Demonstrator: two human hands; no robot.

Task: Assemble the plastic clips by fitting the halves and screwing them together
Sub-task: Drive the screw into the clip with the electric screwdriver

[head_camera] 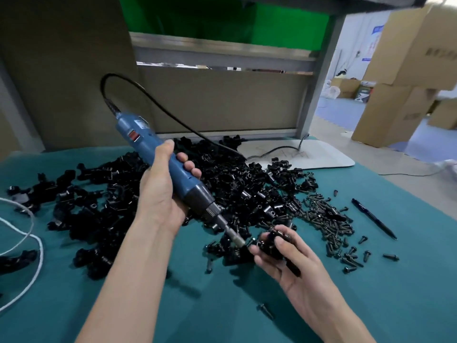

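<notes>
Lower centre of the frame, the right hand (291,258) pinches a black plastic clip (270,245) in its grip, likely steadying it for screwing. The left hand (158,194) wraps its grip round a blue corded electric screwdriver (160,157), slanted down so its bit meets the clip.

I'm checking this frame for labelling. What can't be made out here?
Head view:
- Whether a screw sits on the bit: the screwdriver tip is lost against the black clip.
- Whether the clip's halves are fully joined: the right hand covers much of it.
- The screwdriver's label: blurred and too small.
- Where the white cord ends: cut off by the left edge.
- The print on the box: blurred.
</notes>
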